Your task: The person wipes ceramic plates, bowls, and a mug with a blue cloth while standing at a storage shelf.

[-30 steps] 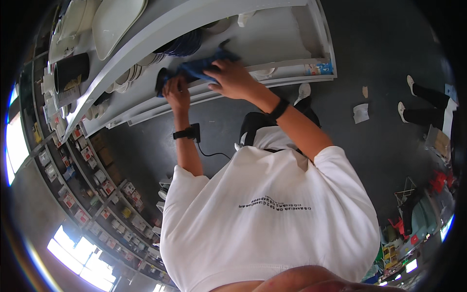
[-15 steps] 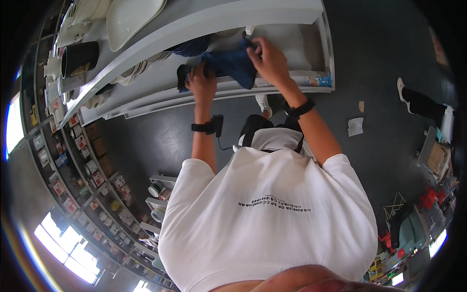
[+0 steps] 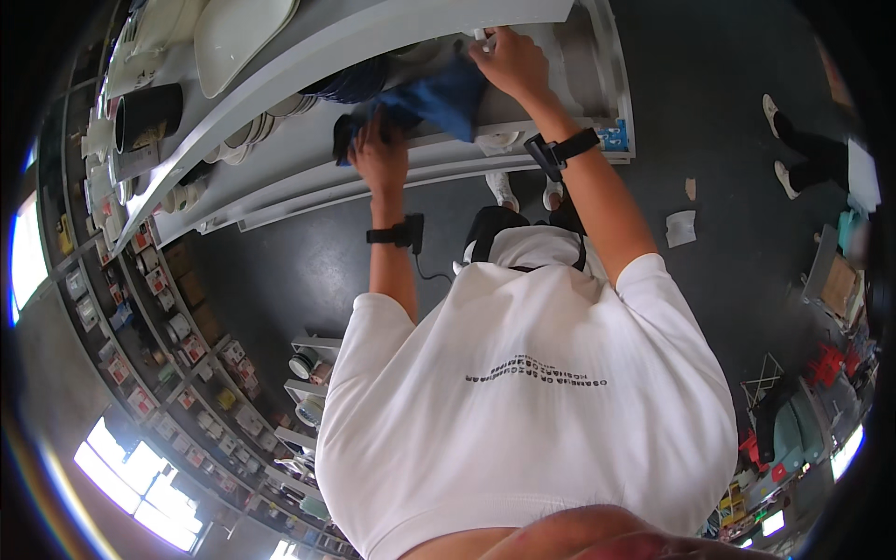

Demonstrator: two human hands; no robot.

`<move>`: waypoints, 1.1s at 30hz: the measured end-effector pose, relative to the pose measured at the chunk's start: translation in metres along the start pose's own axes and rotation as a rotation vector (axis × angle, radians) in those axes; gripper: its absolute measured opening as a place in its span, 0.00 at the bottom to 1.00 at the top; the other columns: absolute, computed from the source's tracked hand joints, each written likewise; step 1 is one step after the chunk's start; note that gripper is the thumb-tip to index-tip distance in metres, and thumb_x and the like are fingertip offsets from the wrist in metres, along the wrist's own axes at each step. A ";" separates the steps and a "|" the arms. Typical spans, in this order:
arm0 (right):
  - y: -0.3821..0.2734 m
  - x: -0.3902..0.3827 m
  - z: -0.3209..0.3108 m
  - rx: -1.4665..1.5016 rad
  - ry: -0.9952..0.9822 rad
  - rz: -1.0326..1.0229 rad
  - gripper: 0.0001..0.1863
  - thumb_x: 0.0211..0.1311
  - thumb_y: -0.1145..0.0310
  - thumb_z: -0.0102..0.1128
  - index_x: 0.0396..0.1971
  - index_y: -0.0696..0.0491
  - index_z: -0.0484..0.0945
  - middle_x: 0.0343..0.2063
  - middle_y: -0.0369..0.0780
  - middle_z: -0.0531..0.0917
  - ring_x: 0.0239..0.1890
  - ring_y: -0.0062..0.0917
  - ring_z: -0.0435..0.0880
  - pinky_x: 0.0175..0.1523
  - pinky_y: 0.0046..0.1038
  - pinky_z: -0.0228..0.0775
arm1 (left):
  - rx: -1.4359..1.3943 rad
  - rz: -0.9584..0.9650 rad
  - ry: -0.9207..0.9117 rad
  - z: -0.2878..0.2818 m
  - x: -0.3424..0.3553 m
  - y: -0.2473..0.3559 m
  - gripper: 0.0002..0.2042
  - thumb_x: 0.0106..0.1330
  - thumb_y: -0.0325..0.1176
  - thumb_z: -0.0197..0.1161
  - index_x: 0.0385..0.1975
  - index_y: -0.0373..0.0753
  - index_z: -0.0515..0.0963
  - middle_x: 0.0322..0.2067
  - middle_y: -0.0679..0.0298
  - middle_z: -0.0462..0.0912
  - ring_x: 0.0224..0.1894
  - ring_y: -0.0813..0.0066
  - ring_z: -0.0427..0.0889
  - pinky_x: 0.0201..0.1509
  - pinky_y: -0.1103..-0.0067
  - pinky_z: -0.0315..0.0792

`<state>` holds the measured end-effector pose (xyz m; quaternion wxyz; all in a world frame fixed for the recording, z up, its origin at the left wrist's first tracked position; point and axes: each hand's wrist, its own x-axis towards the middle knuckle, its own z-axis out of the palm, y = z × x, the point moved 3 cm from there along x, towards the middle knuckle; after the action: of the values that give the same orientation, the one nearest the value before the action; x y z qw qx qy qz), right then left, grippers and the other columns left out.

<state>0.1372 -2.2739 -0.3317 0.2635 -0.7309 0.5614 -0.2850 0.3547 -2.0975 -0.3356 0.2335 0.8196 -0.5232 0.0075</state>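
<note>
A dark blue cloth (image 3: pixel 443 98) is bunched on the grey shelf (image 3: pixel 313 154) in front of me. My left hand (image 3: pixel 380 159) grips its left end, fingers bent over the fabric. Beside the cloth's upper right corner, my right hand (image 3: pixel 515 67) has thumb and fingers closed around a small white piece (image 3: pixel 483 39) under the upper board's edge. What kind of thing it is, I cannot make out. Behind the cloth stand dark blue stacked dishes (image 3: pixel 350 79), partly hidden by the board above.
The upper shelf board (image 3: pixel 392 42) overhangs my hands. On it are a white tray (image 3: pixel 238 42) and a black cylindrical pot (image 3: pixel 149 117). White bowls (image 3: pixel 247 135) line the lower shelf leftward. A blue-and-white package (image 3: pixel 613 138) sits at its right end. Another person's legs (image 3: pixel 812 149) are at right.
My right hand has left the cloth's corner and moved up to the small white piece. The left hand stays on the cloth. The other person's second foot has come into view.
</note>
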 end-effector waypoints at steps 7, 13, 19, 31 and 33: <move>0.025 0.012 -0.027 0.238 -0.252 0.135 0.22 0.62 0.51 0.63 0.50 0.51 0.81 0.32 0.40 0.89 0.34 0.32 0.89 0.39 0.33 0.80 | 0.181 -0.134 0.045 -0.029 0.005 -0.061 0.18 0.67 0.42 0.56 0.56 0.52 0.81 0.47 0.63 0.86 0.54 0.59 0.81 0.67 0.55 0.62; 0.036 0.011 -0.007 0.682 -0.380 0.250 0.23 0.68 0.54 0.61 0.53 0.57 0.78 0.34 0.40 0.89 0.36 0.21 0.88 0.41 0.24 0.77 | 0.310 -0.236 -0.040 -0.011 0.003 -0.034 0.31 0.66 0.52 0.54 0.68 0.43 0.68 0.58 0.52 0.75 0.63 0.50 0.70 0.70 0.44 0.50; 0.040 0.005 -0.009 0.779 -0.359 0.259 0.22 0.69 0.52 0.61 0.51 0.56 0.81 0.39 0.37 0.89 0.42 0.17 0.84 0.48 0.21 0.71 | 0.096 -0.029 -0.133 0.029 -0.023 0.059 0.40 0.68 0.60 0.52 0.74 0.43 0.55 0.60 0.36 0.66 0.63 0.38 0.65 0.70 0.40 0.45; 0.068 0.013 -0.037 0.840 -0.292 0.164 0.25 0.64 0.54 0.67 0.51 0.59 0.82 0.38 0.41 0.88 0.38 0.23 0.88 0.44 0.26 0.75 | -0.078 0.264 -0.176 0.041 -0.048 0.166 0.32 0.62 0.60 0.63 0.65 0.57 0.69 0.60 0.36 0.65 0.69 0.34 0.59 0.68 0.35 0.44; 0.069 0.009 -0.041 0.671 -0.181 0.150 0.24 0.63 0.55 0.68 0.50 0.58 0.82 0.35 0.40 0.88 0.35 0.25 0.88 0.41 0.27 0.76 | -0.091 0.201 -0.226 0.034 -0.043 0.148 0.28 0.62 0.60 0.62 0.60 0.55 0.72 0.58 0.40 0.69 0.66 0.38 0.63 0.67 0.36 0.45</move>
<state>0.0641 -2.3011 -0.3508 0.5576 -0.5827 0.4631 -0.3675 0.2000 -2.1245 -0.3218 0.2083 0.7473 -0.6252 -0.0851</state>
